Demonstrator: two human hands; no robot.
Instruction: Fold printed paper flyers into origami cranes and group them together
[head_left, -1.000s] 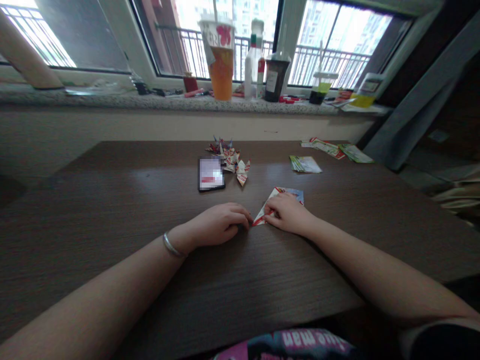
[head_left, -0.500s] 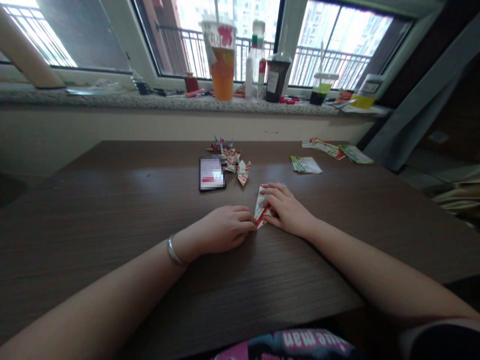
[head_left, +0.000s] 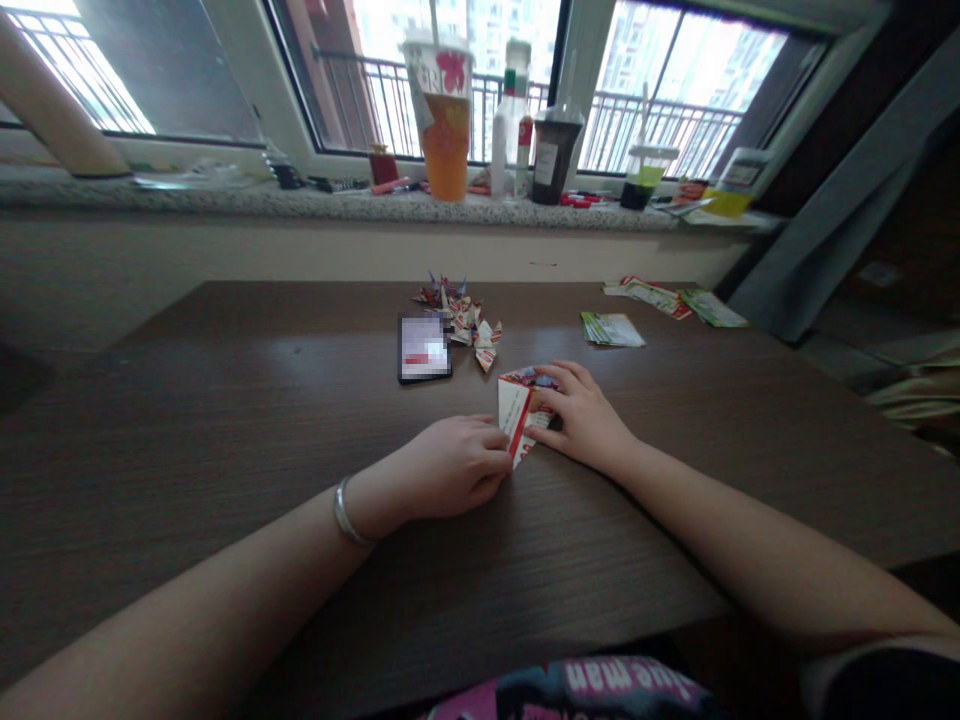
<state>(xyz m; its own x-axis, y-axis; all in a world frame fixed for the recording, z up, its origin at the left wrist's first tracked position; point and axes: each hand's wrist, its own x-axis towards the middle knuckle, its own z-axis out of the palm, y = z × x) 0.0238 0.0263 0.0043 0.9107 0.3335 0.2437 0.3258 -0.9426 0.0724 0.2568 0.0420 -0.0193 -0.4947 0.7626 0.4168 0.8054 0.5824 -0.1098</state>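
A piece of printed paper (head_left: 513,408), white with red bands and a colourful far edge, lies partly folded on the table between my hands. Its near end narrows to a point. My left hand (head_left: 465,466) has curled fingers closed on the lower left edge, close to that tip. On the opposite side, my right hand (head_left: 583,412) grips the paper, thumb on the near side and fingers over the far part, which they partly cover. Beyond the paper sit several folded paper pieces (head_left: 486,342) in a cluster, beside a phone-like device (head_left: 424,348) with a blurred screen.
A stack of green and white paper (head_left: 612,330) lies at the back right of the dark wooden table (head_left: 225,420). More printed strips (head_left: 652,296) lie behind it. Along the windowsill (head_left: 345,205) stand a tall orange drink cup (head_left: 447,140), a dark cup (head_left: 553,160) and bottles.
The paper has opened out wider to the left, showing more white surface and its colourful far edge. My left hand has moved slightly toward me; my right hand has shifted a little to the right.
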